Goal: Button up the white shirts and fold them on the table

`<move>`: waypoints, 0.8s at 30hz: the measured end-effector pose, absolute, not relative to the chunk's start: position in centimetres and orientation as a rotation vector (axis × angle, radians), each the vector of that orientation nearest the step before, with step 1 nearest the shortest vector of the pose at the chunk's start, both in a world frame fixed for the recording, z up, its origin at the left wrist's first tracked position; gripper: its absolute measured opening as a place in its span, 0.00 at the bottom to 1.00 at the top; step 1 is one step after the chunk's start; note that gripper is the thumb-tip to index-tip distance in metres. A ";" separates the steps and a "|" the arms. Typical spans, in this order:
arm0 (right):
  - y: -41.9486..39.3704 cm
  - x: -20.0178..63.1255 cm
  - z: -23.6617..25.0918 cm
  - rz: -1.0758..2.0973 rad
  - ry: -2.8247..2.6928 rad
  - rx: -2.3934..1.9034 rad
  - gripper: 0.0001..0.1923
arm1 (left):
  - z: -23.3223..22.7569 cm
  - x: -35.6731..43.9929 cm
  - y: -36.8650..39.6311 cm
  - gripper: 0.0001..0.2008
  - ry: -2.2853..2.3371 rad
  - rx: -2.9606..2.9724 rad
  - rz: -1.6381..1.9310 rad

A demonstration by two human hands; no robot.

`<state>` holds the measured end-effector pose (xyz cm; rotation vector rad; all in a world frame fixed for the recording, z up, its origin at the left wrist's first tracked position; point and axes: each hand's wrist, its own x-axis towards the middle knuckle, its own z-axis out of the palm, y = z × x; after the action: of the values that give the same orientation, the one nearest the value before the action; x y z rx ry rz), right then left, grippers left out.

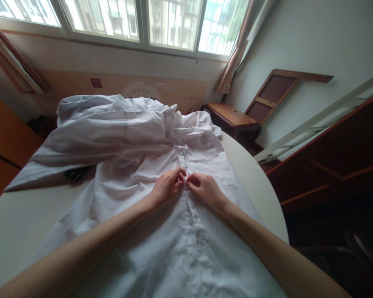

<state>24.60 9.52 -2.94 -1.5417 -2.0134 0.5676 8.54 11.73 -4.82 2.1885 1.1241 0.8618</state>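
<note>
A white button-up shirt (136, 153) lies spread front-up on a round pale table (257, 182), collar away from me. My left hand (168, 186) and my right hand (205, 188) meet at the shirt's front placket (189, 215), fingertips pinching the fabric edges together around mid-chest. Small buttons run down the placket toward me. A chest pocket (205, 147) sits just beyond my right hand. One sleeve is bunched and stretched out to the left.
A dark object (76, 174) peeks out under the left sleeve. Beyond the table are a wooden stool (233, 120), a leaning wooden frame (276, 93), a cardboard panel under the windows (161, 89), and dark wooden furniture (338, 165) at right.
</note>
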 end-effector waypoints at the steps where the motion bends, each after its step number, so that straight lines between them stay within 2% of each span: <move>1: 9.5 24.6 -2.9 0.564 -2.017 -1.545 0.05 | -4.9 8.6 11.8 0.11 1.114 2.205 0.865; 11: 9.7 24.7 -2.8 0.571 -2.036 -1.556 0.04 | -4.9 8.0 12.4 0.06 1.037 2.347 0.808; 24: 9.6 24.7 -2.8 0.542 -2.032 -1.525 0.05 | -3.6 7.9 11.9 0.10 1.023 2.524 0.771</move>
<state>24.72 9.56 -2.80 -1.5255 -2.0317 0.5425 7.86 11.85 -3.58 2.5235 1.0228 0.7711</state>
